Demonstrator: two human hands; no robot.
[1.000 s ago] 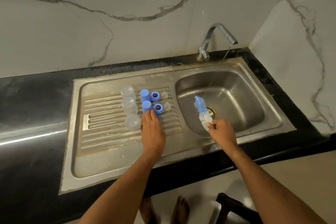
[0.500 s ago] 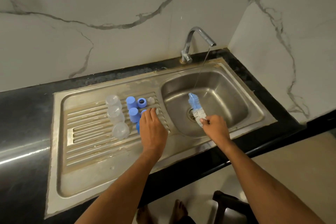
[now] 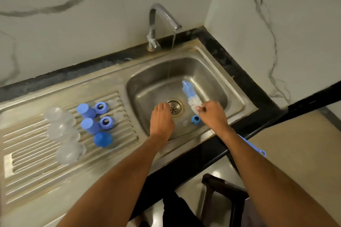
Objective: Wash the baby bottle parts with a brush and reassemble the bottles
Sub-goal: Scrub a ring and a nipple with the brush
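Right hand (image 3: pixel 212 114) around brush (image 3: pixel 190 94), left hand (image 3: pixel 161 120) perhaps empty

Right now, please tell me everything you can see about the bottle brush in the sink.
The bottle brush has a bristle head, blue toward the tip and white toward the handle, that looks soft and wet. It lies tilted over the sink basin, tip pointing away from the person, just right of the water stream. The right hand grips it where the bristles end. Its thin blue handle runs back under the forearm, and its looped end sticks out past the counter edge.
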